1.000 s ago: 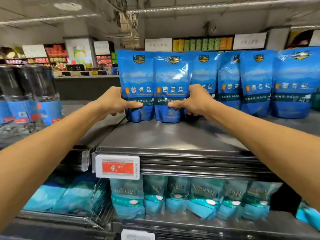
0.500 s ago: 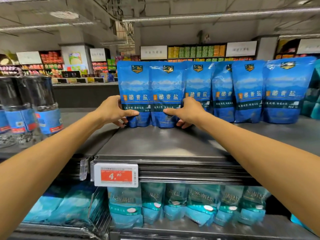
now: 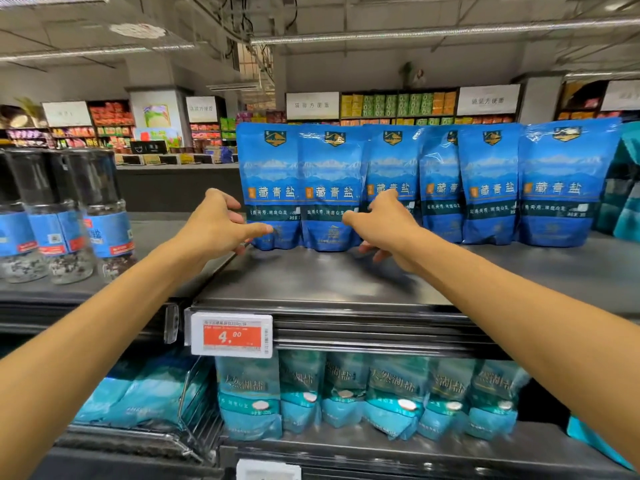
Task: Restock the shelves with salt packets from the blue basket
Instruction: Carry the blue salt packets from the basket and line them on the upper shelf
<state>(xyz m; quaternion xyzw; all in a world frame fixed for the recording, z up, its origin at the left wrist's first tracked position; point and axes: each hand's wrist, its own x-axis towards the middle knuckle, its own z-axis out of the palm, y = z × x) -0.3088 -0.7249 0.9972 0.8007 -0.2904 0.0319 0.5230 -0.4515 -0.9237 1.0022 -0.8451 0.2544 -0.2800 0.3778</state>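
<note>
Salt packets (image 3: 332, 188) stand upright in a row at the back of the top shelf (image 3: 311, 282), directly above the price tag (image 3: 231, 335). In the head view, six blue packets show in that row, overlapping at their edges. The left hand (image 3: 216, 225) is at the outer edge of the leftmost packet, fingers spread, thumb tip touching its lower front. The right hand (image 3: 381, 225) sits at the seam between the second and third packets, fingers apart and loosely bent; neither hand clamps anything.

The pouches look soft and top-heavy, so I judge that a careless brush from either hand could tip the two left ones forward and topple their neighbours.

Left of the tag stand three or four dark-capped bottles (image 3: 65, 216). Below it, six teal packets (image 3: 346, 393) line the lower shelf. The blue basket is out of view.
</note>
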